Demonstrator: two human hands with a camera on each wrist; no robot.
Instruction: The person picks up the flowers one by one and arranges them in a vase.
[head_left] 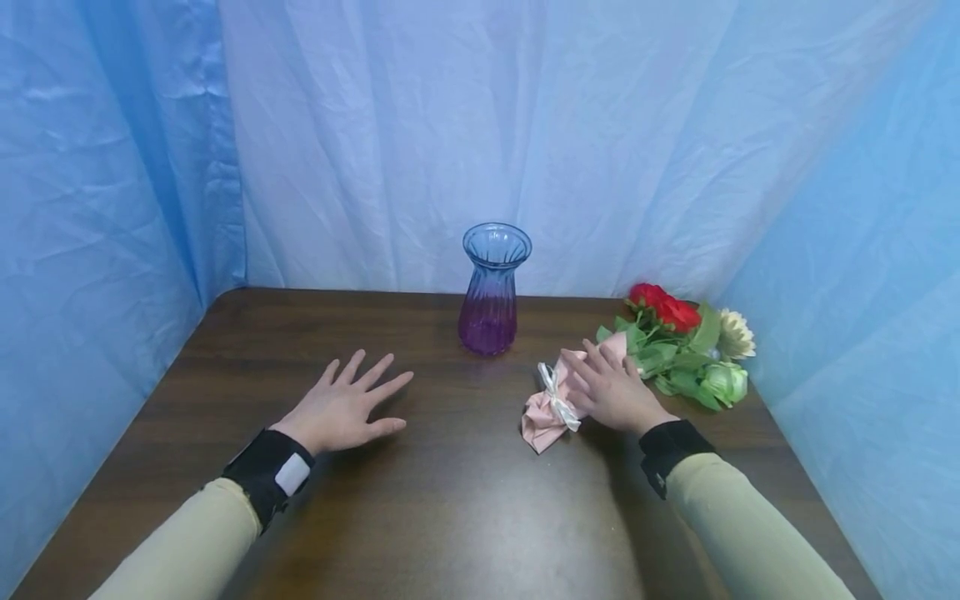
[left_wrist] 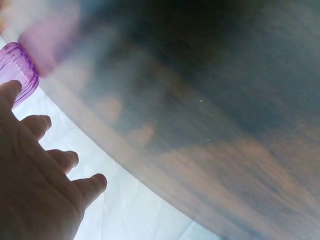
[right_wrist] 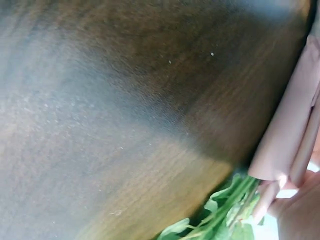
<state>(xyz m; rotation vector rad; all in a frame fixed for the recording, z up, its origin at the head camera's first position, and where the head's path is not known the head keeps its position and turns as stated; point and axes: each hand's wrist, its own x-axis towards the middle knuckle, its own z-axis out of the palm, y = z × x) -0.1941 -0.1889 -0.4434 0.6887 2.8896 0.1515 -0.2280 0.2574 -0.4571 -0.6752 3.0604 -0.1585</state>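
Right hand point(head_left: 617, 397) at the bouquet point(head_left: 671, 357) (pink wrapper point(head_left: 543, 420))

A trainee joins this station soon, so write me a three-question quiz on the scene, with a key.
1. Multiple choice: what colour is the lower part of the glass vase?
a) green
b) purple
c) yellow
2. True or false: the left hand is apart from the vase and holds nothing.
3. Short answer: which hand is at the pink wrapping, and what is tied around that wrapping?

Key:
1. b
2. True
3. The right hand; a white ribbon
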